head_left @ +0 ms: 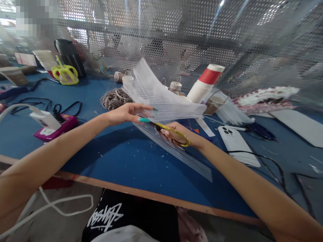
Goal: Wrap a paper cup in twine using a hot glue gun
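My right hand (pixel 174 131) is closed round the yellow-handled scissors (pixel 185 140), whose dark blades point left toward my other hand. A translucent, finely ribbed white sheet (pixel 161 94) fans out above the blades. My left hand (pixel 128 112), with long turquoise nails, pinches its near left edge between thumb and fingers. Below the scissors, a ribbed strip (pixel 181 158) of the same material slants down to the right. The scissors lie between this strip and the larger sheet. Whether the strip is fully apart from the sheet is hidden by my fingers.
Behind the sheet stand stacked paper cups (pixel 207 82) and a bundle of grey cord (pixel 114 99). To the right lies a white phone (pixel 238 146) with a black cable across it. A purple power strip (pixel 57 127) sits left. A perforated metal screen (pixel 161 40) closes the back.
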A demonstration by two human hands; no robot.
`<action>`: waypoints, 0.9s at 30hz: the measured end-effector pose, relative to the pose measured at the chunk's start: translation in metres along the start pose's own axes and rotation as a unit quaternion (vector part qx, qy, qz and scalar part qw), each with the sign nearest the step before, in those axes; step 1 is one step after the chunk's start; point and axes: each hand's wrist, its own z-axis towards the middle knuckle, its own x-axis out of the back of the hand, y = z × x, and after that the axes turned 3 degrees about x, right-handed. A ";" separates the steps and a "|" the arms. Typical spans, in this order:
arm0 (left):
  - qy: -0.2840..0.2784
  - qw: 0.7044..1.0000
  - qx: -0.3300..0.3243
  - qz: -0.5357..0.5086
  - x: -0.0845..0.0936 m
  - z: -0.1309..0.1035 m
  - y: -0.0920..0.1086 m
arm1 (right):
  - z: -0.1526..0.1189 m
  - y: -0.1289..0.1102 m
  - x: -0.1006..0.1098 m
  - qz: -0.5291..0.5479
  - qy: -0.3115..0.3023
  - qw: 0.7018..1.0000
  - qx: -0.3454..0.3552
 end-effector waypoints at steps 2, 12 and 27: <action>0.027 0.999 0.020 0.035 0.000 0.000 0.001 | 0.000 0.000 0.001 -0.002 -0.002 1.000 0.002; 0.010 0.998 0.018 0.065 -0.013 -0.004 0.009 | -0.001 -0.007 0.001 -0.007 -0.024 1.000 0.005; 0.126 0.987 0.082 -0.050 -0.022 -0.001 0.012 | 0.005 0.005 -0.005 0.015 0.044 0.999 0.022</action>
